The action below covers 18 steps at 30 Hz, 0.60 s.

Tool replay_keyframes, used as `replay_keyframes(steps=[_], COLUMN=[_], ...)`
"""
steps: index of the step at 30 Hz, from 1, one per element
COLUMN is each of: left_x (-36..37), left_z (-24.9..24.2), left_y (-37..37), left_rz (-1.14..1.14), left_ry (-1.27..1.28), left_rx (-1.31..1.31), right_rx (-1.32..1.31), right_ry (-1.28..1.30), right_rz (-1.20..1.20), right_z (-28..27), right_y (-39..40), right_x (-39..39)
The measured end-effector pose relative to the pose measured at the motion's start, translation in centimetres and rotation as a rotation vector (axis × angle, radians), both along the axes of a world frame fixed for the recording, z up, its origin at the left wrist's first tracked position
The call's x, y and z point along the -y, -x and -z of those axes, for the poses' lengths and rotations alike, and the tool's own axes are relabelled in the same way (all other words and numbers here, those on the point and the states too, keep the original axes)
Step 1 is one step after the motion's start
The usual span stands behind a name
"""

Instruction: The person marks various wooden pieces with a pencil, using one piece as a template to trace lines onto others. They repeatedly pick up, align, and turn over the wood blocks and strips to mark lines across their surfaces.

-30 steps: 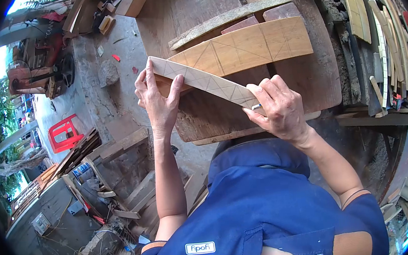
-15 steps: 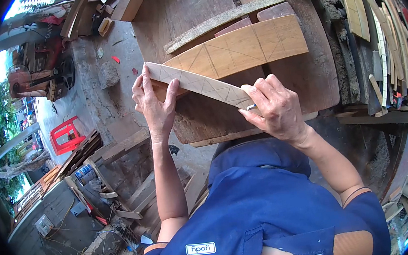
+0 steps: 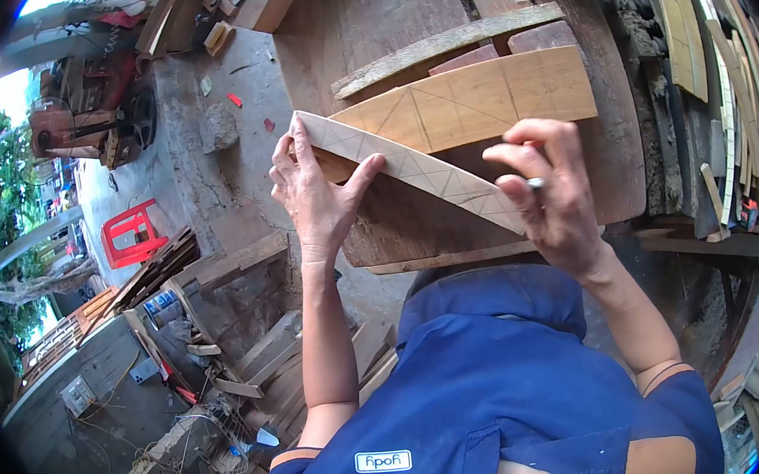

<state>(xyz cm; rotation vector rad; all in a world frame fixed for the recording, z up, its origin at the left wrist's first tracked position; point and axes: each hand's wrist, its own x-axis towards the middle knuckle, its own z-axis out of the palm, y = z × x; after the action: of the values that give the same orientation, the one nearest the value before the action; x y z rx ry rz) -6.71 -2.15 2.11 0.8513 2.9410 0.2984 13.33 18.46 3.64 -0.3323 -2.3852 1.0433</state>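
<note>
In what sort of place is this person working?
Probably a woodworking workshop: I see a pale, narrow wooden strip with drawn lines, a wider yellowish-brown wooden board, also marked, and long, thin brownish wooden strips gathered at right.

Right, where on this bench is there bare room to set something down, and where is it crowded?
Bare: the bench beyond the rough strip, and the triangle between the pale board and the near edge. Crowded: the middle, where the wide marked board and reddish blocks lie.

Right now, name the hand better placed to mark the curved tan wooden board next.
Probably the right hand: it seems to hold a small pale-ended tool near that board, while the left hand holds the long pale wooden strip.
</note>
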Motion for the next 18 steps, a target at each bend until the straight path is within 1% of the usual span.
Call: replay_keyframes(steps=[2,3,5,6,7,10,11,13,18], left_x=[0.0,0.0,0.1,0.1,0.0,0.0,-0.1,0.0,-0.1], left_z=[0.0,0.1,0.2,0.2,0.1,0.1,0.1,0.1,0.1], left_y=[0.0,0.0,-0.1,-0.1,0.0,-0.1,-0.1,-0.2,-0.2], left_rz=[0.000,0.004,0.001,-0.003,-0.003,-0.004,-0.007,-0.014,0.001], left_ry=[0.002,0.002,0.008,0.016,0.014,0.002,0.010,0.018,0.007], left_rx=[-0.007,-0.007,-0.005,-0.005,-0.007,-0.001,-0.002,-0.001,-0.016], right_rx=[0.022,0.021,-0.070,-0.043,-0.045,-0.048,-0.047,-0.034,-0.009], right_ry=[0.094,0.092,0.448,0.534,0.532,0.754,0.753,0.653,0.589], right_rz=[0.024,0.023,0.006,0.000,-0.001,-0.126,-0.129,-0.200,-0.267], right_z=[-0.8,-0.8,-0.8,-0.8,-0.4,1.4,1.7,2.7,4.2], right_y=[0.1,0.8,3.0,4.1,5.2,8.1,9.0,10.7,13.4], right_x=[-0.9,-1.0,-1.0,-1.0,-0.9,0.5,0.7,1.3,2.5])
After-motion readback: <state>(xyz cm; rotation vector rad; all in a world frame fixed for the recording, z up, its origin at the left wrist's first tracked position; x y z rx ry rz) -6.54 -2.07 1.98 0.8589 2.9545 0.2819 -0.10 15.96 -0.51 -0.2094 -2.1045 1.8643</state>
